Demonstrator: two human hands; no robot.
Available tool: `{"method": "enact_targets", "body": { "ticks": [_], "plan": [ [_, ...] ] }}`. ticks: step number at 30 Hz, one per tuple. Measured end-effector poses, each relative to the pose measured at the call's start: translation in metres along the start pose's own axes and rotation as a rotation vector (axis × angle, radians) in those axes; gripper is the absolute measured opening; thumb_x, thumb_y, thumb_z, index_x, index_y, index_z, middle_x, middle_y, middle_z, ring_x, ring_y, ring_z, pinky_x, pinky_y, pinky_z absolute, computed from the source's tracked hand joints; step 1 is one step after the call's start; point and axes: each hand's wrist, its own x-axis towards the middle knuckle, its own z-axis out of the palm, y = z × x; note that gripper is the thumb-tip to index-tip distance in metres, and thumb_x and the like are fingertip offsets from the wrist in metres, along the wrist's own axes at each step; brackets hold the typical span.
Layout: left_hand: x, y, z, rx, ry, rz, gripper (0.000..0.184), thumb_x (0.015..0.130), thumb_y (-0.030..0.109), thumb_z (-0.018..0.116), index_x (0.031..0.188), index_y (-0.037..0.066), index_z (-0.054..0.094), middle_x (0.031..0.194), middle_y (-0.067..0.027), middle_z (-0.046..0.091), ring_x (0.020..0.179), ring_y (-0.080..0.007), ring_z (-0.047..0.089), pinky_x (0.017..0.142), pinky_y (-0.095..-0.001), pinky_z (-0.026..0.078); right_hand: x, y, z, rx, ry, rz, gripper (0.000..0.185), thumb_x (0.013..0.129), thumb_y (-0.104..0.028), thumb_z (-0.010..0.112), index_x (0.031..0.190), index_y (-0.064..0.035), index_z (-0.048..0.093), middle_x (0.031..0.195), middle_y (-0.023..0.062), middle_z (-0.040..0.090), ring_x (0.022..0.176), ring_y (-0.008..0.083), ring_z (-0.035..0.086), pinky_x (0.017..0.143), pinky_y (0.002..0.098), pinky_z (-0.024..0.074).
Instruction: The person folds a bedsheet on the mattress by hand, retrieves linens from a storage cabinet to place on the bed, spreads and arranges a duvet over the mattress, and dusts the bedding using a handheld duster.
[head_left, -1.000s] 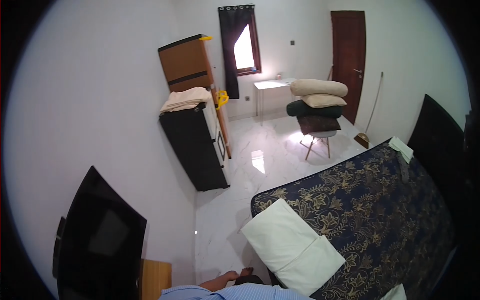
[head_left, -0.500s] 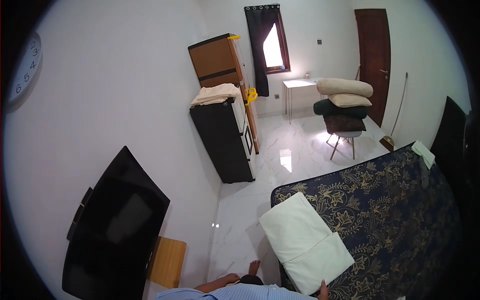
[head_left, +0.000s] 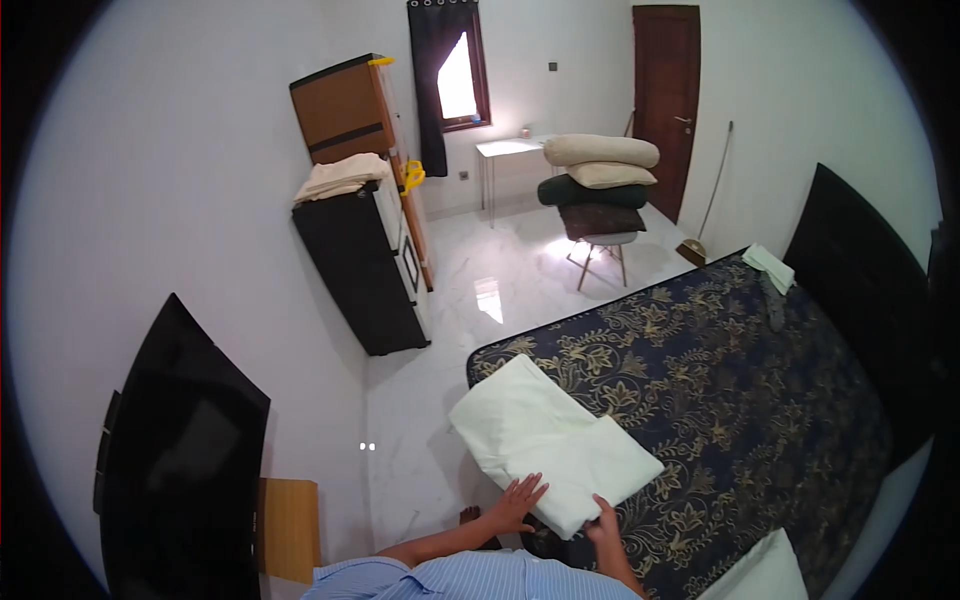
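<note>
Across the left edge of the patterned mattress (head_left: 740,400), there's the folded white sheet (head_left: 555,435), lying flat with its long axis on a slant, upper left to lower right! Far end aims toward the black cabinet (head_left: 350,270), near end comes down to the person, and the left side juts past the mattress edge. Left hand (head_left: 518,503): open, fingers spread on the sheet's near-left border. Right hand (head_left: 603,522): thumb at the near edge, fingers partly hidden, so gripping or not, can't tell.
</note>
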Motion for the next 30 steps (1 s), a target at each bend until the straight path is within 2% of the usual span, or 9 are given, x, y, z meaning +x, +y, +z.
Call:
{"method": "enact_targets", "body": {
  "ticks": [1,4,8,12,15,20,23,26,30],
  "plan": [
    [0.008,0.003,-0.002,0.019,-0.005,0.021,0.088,0.054,0.029,0.065,0.125,0.008,0.015,0.127,-0.0152,0.017,0.117,-0.0285,0.021,0.091,-0.0441,0.02,-0.008,0.001,0.007,0.046,-0.025,0.008,0.032,0.067,-0.013,0.058,0.096,-0.0058,0.046,0.083,0.0057,0.056,0.067,0.0182,0.056,0.048,0.0258,0.0459],
    [0.017,0.004,0.007,0.047,-0.04,0.072,0.089,0.052,0.027,0.065,0.124,0.008,0.017,0.127,-0.0155,0.017,0.117,-0.0283,0.021,0.091,-0.0436,0.021,-0.021,0.005,0.011,0.067,-0.035,0.052,0.031,0.068,-0.012,0.056,0.097,-0.005,0.046,0.084,0.0066,0.055,0.069,0.0191,0.056,0.051,0.0269,0.0464],
    [-0.001,-0.01,0.028,-0.19,-0.298,-0.15,0.083,0.05,0.022,0.064,0.121,0.007,0.024,0.124,-0.0153,0.024,0.114,-0.0284,0.025,0.091,-0.0444,0.02,-0.04,0.02,0.012,0.116,-0.082,0.123,0.029,0.071,-0.012,0.054,0.098,-0.004,0.045,0.088,0.0086,0.055,0.074,0.0205,0.055,0.057,0.0297,0.0468],
    [-0.019,-0.007,0.018,-0.2,-0.232,-0.147,0.075,0.051,0.018,0.062,0.118,0.007,0.029,0.116,-0.0142,0.036,0.107,-0.0273,0.034,0.09,-0.0419,0.023,-0.061,0.019,0.026,0.127,-0.155,0.151,0.032,0.073,-0.012,0.053,0.102,-0.0027,0.043,0.095,0.0096,0.053,0.082,0.0213,0.053,0.067,0.0312,0.0453],
    [-0.019,-0.003,0.0,0.03,0.178,-0.002,0.065,0.054,0.012,0.059,0.114,0.009,0.035,0.109,-0.0111,0.042,0.1,-0.0255,0.04,0.085,-0.0389,0.028,-0.066,0.009,0.034,0.15,-0.203,0.165,0.034,0.073,-0.012,0.052,0.104,-0.0024,0.041,0.098,0.0096,0.052,0.086,0.0217,0.052,0.071,0.0323,0.0443],
    [0.005,-0.013,-0.004,-0.082,0.194,0.041,0.051,0.056,0.007,0.055,0.107,0.01,0.045,0.102,-0.0097,0.048,0.095,-0.0257,0.044,0.081,-0.0371,0.031,-0.088,-0.013,0.059,0.212,-0.224,0.123,0.036,0.074,-0.013,0.051,0.106,-0.0029,0.039,0.099,0.0107,0.051,0.087,0.0226,0.052,0.072,0.0347,0.0433],
    [0.03,-0.019,-0.011,-0.465,0.171,0.12,0.037,0.056,0.004,0.052,0.093,0.007,0.053,0.09,-0.0101,0.054,0.086,-0.0273,0.049,0.077,-0.0354,0.036,-0.103,-0.033,0.062,0.258,-0.22,0.037,0.037,0.075,-0.015,0.051,0.108,-0.0032,0.038,0.098,0.011,0.051,0.086,0.0228,0.052,0.073,0.0352,0.0428],
    [0.049,-0.001,-0.049,-0.464,0.118,0.081,0.031,0.056,0.003,0.051,0.086,0.005,0.054,0.082,-0.0109,0.056,0.077,-0.0282,0.051,0.072,-0.0337,0.039,-0.104,-0.037,0.042,0.345,-0.247,-0.052,0.041,0.075,-0.019,0.053,0.109,-0.0036,0.036,0.098,0.0102,0.051,0.086,0.0226,0.051,0.073,0.0358,0.0422],
    [0.075,0.026,-0.127,-0.418,0.068,0.198,0.024,0.057,0.003,0.051,0.08,0.003,0.055,0.077,-0.012,0.056,0.07,-0.0281,0.053,0.064,-0.0314,0.042,-0.078,-0.031,0.003,-0.06,-0.462,-0.133,0.052,0.077,-0.036,0.046,0.114,-0.0039,0.03,0.108,0.009,0.044,0.097,0.02,0.044,0.08,0.0363,0.0384]
  ]
}}
